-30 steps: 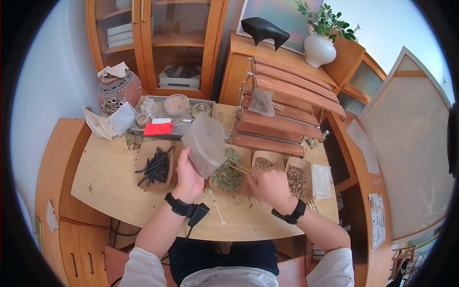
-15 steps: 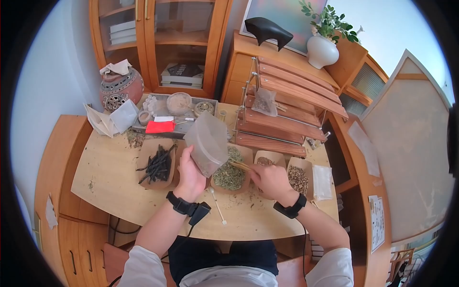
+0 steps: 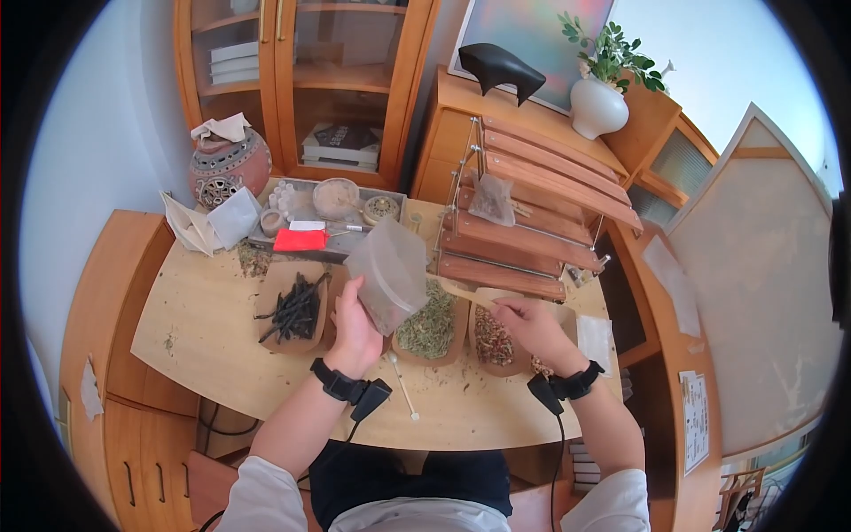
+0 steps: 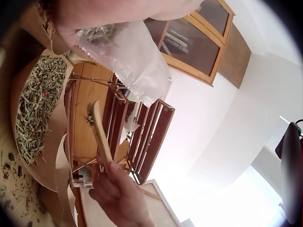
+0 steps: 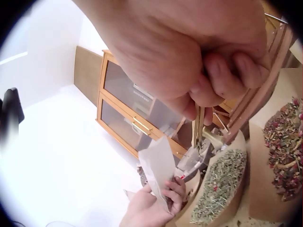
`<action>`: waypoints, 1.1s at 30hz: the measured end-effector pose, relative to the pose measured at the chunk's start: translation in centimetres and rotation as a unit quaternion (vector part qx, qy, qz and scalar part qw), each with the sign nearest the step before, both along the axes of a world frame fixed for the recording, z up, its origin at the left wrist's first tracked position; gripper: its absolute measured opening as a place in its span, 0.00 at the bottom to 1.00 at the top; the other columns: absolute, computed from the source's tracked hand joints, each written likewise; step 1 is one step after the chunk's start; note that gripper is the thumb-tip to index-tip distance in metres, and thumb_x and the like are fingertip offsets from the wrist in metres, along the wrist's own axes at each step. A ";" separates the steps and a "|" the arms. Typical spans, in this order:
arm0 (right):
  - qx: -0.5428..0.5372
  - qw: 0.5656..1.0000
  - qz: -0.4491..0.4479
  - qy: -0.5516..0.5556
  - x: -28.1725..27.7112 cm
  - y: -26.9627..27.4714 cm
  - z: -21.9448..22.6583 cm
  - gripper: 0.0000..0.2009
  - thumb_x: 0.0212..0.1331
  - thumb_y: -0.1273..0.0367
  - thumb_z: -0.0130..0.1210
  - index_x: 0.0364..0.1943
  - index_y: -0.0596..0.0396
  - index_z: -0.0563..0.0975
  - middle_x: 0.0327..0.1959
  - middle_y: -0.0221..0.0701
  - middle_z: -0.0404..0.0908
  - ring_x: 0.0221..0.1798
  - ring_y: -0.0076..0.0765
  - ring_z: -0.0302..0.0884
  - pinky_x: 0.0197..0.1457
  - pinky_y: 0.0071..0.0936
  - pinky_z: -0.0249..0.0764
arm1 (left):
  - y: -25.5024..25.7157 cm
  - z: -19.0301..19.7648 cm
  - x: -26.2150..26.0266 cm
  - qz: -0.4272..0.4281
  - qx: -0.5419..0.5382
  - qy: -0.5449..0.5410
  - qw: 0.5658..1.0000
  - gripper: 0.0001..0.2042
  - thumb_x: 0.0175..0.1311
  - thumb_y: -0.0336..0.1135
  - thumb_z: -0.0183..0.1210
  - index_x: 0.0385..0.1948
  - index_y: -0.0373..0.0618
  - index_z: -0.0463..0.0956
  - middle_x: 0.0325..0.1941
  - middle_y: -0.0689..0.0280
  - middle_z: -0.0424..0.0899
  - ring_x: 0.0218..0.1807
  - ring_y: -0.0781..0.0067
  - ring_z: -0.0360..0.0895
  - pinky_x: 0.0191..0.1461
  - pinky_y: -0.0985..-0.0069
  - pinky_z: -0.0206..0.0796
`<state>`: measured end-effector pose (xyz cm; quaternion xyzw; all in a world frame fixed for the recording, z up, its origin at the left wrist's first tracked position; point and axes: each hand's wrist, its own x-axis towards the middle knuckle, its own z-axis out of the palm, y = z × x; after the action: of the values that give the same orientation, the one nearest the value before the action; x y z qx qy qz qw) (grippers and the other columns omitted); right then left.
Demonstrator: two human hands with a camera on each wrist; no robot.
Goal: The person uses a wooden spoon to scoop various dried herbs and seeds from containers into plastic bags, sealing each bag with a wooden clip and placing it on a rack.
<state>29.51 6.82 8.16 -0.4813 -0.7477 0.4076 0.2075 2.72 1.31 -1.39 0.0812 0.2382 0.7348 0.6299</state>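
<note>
My left hand [image 3: 356, 335] holds a translucent pouch [image 3: 387, 270] upright and tilted, left of the box of dried green herb [image 3: 430, 319]. In the left wrist view, some herb shows inside the pouch [image 4: 137, 66]. My right hand [image 3: 532, 328] pinches light bamboo tongs [image 3: 465, 294], raised above the far side of the herb box and pointing toward the pouch. A small clump of herb sits at the tips of the tongs [image 4: 97, 118] in the left wrist view. Below my right hand lies a box of reddish dried flower mix [image 3: 493, 341].
A paper box of black strips [image 3: 294, 309] stands at left. A white-tipped stick [image 3: 403, 387] lies near the front. Behind are a grey tray [image 3: 306, 191] with jars and a red packet [image 3: 300, 239], and a slatted wooden rack [image 3: 532, 222]. A clear packet [image 3: 594, 335] lies at right.
My right hand has drawn right, and the tongs have come up out of the green herb. The flower mix it covered now shows. My left hand keeps the pouch in nearly the same place.
</note>
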 end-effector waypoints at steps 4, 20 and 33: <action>-0.044 0.996 -0.026 0.073 -0.9 -0.3 3.0 0.16 0.69 0.64 0.55 0.50 0.65 0.80 0.34 0.27 0.82 0.34 0.15 0.70 0.40 0.18 0.70 | -0.1 0.6 0.2 -0.001 -0.017 0.021 1.000 0.25 0.71 0.48 0.46 0.65 0.45 0.64 0.65 0.64 0.72 0.66 0.63 0.68 0.70 0.63 0.59; -0.032 0.993 -0.007 0.110 -1.3 -1.6 4.3 0.16 0.68 0.66 0.56 0.49 0.67 0.79 0.39 0.30 0.85 0.41 0.18 0.78 0.46 0.19 0.73 | -0.6 0.9 0.5 -0.023 -0.001 0.022 0.999 0.24 0.72 0.48 0.46 0.64 0.45 0.64 0.66 0.65 0.71 0.67 0.65 0.66 0.71 0.65 0.56; -0.016 0.987 0.028 -0.159 -0.9 0.3 -2.2 0.16 0.63 0.59 0.54 0.42 0.57 0.84 0.31 0.46 0.84 0.36 0.50 0.83 0.43 0.36 0.76 | -0.1 0.8 0.5 -0.005 -0.012 0.010 1.000 0.24 0.73 0.48 0.41 0.65 0.47 0.65 0.65 0.65 0.73 0.66 0.64 0.69 0.70 0.65 0.59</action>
<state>28.61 7.16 6.01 -0.5222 -0.7778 0.3433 0.0663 3.18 1.23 -0.57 0.0826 0.2529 0.7280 0.6318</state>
